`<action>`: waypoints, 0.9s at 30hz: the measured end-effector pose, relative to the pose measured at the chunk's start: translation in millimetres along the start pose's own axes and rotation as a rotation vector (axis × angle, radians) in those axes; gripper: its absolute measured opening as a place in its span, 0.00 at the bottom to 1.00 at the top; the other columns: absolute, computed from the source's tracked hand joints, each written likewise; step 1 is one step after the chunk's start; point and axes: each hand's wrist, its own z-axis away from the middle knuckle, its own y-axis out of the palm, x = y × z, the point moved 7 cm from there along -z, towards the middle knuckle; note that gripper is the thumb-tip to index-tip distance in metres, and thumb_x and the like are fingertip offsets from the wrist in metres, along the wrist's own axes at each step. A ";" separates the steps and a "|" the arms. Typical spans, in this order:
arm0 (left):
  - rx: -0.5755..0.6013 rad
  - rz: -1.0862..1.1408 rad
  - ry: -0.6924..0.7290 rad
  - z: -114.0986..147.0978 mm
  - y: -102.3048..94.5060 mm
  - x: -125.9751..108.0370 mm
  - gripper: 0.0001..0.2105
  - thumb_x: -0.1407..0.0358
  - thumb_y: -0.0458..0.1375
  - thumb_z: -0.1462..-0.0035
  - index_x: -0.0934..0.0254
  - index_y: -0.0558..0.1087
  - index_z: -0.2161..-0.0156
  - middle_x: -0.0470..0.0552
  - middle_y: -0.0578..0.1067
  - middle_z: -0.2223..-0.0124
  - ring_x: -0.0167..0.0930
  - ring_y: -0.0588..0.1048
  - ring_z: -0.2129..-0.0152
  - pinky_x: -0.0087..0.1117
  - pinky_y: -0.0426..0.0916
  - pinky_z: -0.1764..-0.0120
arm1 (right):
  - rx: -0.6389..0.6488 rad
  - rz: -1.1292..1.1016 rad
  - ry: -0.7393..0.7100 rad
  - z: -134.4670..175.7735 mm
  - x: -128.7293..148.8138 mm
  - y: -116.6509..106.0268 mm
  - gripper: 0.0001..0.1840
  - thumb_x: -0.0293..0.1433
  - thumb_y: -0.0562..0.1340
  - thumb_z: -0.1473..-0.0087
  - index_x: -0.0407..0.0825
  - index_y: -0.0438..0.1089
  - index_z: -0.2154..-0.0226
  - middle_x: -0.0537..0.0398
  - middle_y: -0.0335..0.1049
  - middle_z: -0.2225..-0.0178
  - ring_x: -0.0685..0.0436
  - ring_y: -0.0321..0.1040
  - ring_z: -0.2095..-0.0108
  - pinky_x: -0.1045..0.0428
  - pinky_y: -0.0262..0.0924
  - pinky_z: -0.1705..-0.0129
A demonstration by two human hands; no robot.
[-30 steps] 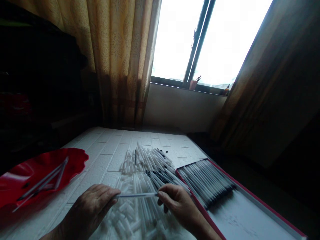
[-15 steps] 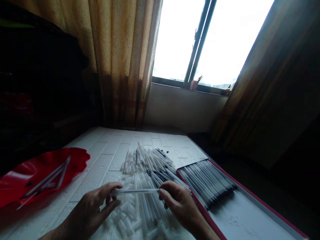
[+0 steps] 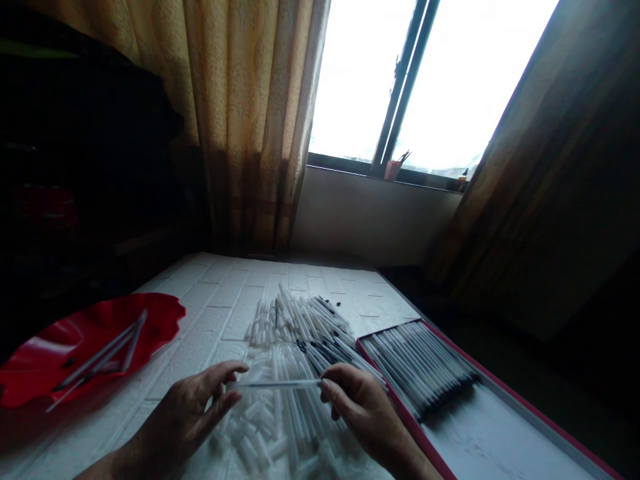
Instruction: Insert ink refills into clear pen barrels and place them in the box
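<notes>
The right hand (image 3: pixel 356 399) pinches a slim tube (image 3: pixel 280 383) above loose white pieces (image 3: pixel 257 430); the left hand (image 3: pixel 187 407), thumb and forefinger parted, brackets its other end. Gripped one-sidedly, it could tip.

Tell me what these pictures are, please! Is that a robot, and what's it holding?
No robot here, just a person's two bare hands. One camera, worn on the person's head, looks forward and down, so you see what they see. The right hand pinches one end of a thin tube. The left hand is at the other end, thumb and finger apart. On the white table are a loose pile and short clear pieces. A red bowl is on the left; on the right, a box holds a row of pens.
</notes>
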 end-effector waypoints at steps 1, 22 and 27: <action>-0.028 -0.010 -0.001 1.8 0.1 2.0 0.14 0.49 0.52 0.31 0.52 0.71 0.49 0.38 0.81 0.67 0.23 0.82 0.74 0.16 0.73 0.69 | -0.005 0.002 0.004 -0.4 -0.7 -0.2 0.15 0.42 0.61 0.43 0.48 0.71 0.72 0.56 0.72 0.76 0.49 0.68 0.78 0.54 0.61 0.75; -0.047 0.014 -0.017 2.5 -0.3 5.8 0.13 0.52 0.50 0.29 0.55 0.72 0.53 0.43 0.82 0.65 0.25 0.81 0.75 0.20 0.74 0.68 | -0.009 0.008 -0.021 0.5 2.8 0.4 0.14 0.41 0.62 0.43 0.48 0.71 0.72 0.57 0.71 0.76 0.49 0.69 0.79 0.55 0.61 0.76; 0.046 0.037 -0.019 -1.8 -0.7 2.8 0.16 0.54 0.48 0.28 0.56 0.75 0.61 0.42 0.80 0.70 0.25 0.81 0.75 0.18 0.73 0.70 | 0.015 0.011 -0.023 0.9 5.2 2.2 0.14 0.41 0.61 0.43 0.47 0.71 0.71 0.55 0.72 0.75 0.48 0.69 0.78 0.54 0.62 0.75</action>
